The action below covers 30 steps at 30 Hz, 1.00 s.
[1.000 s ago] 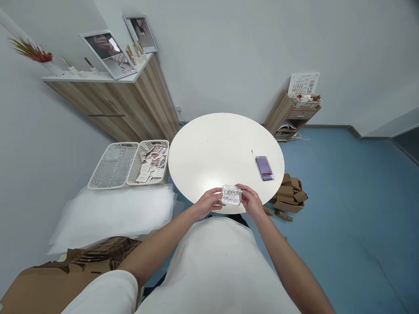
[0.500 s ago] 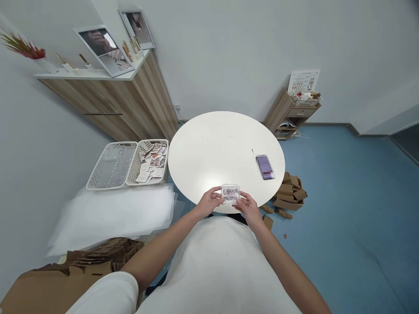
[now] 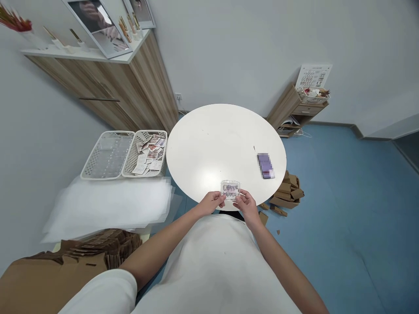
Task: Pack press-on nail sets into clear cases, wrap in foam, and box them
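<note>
Between my hands, over the near edge of the white round table (image 3: 209,139), is a small clear plastic case (image 3: 230,188). Two rows of small purplish, shiny pieces that look like press-on nails show through it. My left hand (image 3: 212,203) pinches the case's lower left corner, thumb on top and fingers curled. On the other side my right hand (image 3: 246,204) grips the lower right corner, its thumb on the front and fingers along the side edge. The case looks closed and is tilted towards me.
A blurred purple item (image 3: 266,165) lies on the table's right. To the left stand a basket of printed cards (image 3: 131,168) and a basket of clear plastic cases (image 3: 85,165). White sheets (image 3: 108,203) and flat brown cardboard (image 3: 49,279) lie nearer. Cardboard boxes (image 3: 288,192) are on the floor.
The fingers of my left hand have curled in from the case's left side towards its lower corner. My right hand keeps its hold. The whole view has shifted slightly.
</note>
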Tool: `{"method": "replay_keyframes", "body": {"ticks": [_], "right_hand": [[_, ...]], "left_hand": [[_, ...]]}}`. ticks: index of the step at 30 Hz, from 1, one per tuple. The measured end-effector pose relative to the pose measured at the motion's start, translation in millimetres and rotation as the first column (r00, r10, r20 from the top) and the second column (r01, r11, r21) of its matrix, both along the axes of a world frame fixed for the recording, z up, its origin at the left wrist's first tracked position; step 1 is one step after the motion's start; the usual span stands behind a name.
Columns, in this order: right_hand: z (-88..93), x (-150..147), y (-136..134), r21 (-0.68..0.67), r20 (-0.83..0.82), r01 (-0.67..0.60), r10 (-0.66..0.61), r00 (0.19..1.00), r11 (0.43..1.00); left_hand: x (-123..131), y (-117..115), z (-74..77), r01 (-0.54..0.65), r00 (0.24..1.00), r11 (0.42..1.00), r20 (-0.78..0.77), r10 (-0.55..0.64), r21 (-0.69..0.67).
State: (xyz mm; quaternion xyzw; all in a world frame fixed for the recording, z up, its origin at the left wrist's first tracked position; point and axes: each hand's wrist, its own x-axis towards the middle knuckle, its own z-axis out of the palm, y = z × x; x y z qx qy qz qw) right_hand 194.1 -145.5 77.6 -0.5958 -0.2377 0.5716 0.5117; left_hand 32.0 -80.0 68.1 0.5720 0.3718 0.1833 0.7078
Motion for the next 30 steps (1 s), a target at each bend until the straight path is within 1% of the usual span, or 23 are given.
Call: {"method": "replay_keyframes", "body": {"ticks": [3,8,10,12,18,21,23,25,26,27,30], "right_hand": [[1.1,4.8,5.0,-0.028,0.027,-0.031,0.032,0.999,0.999],[-0.5,21.8,12.1,-0.084,0.095,-0.088,0.096,0.991,0.993],[-0.7,31.5,13.4,-0.099,0.125,-0.123,0.135,0.983,0.987],[-0.9,41.5,14.7,-0.090,0.133,-0.149,0.160,0.978,0.985],[-7.4,63.0,24.7,-0.040,0.098,-0.134,0.137,0.986,0.990],[-13.6,69.3,30.9,-0.032,0.062,-0.118,0.119,0.991,0.993],[-16.8,74.6,33.3,-0.027,0.041,-0.122,0.123,0.992,0.992],[-18.4,81.4,34.1,-0.025,0.034,-0.131,0.132,0.991,0.991],[-18.6,85.2,34.2,-0.027,0.036,-0.137,0.138,0.990,0.990],[-18.3,89.1,34.1,-0.032,0.040,-0.145,0.146,0.988,0.989],[-15.1,99.6,33.2,-0.039,0.058,-0.205,0.207,0.977,0.978]], "left_hand": [[3.2,0.7,-0.1,-0.001,0.999,1.000,-0.039,0.002,0.025],[11.2,2.1,-1.2,0.054,0.981,0.995,-0.192,-0.037,0.087],[16.7,3.2,-0.5,0.068,0.978,0.995,-0.203,-0.051,0.079],[24.0,4.7,0.2,0.058,0.980,0.996,-0.194,-0.043,0.072],[51.9,10.3,-3.6,-0.014,0.984,0.998,-0.176,0.024,0.059],[62.4,12.6,-4.2,-0.108,0.984,0.993,-0.138,0.112,0.038],[65.8,13.5,-0.6,-0.202,0.971,0.979,-0.126,0.205,0.038],[66.9,13.7,6.0,-0.281,0.944,0.956,-0.154,0.292,0.089],[67.3,13.6,9.9,-0.295,0.933,0.946,-0.173,0.316,0.134],[68.0,13.4,13.7,-0.290,0.927,0.940,-0.191,0.323,0.182],[73.4,12.3,21.9,-0.197,0.929,0.936,-0.250,0.274,0.292]]}}
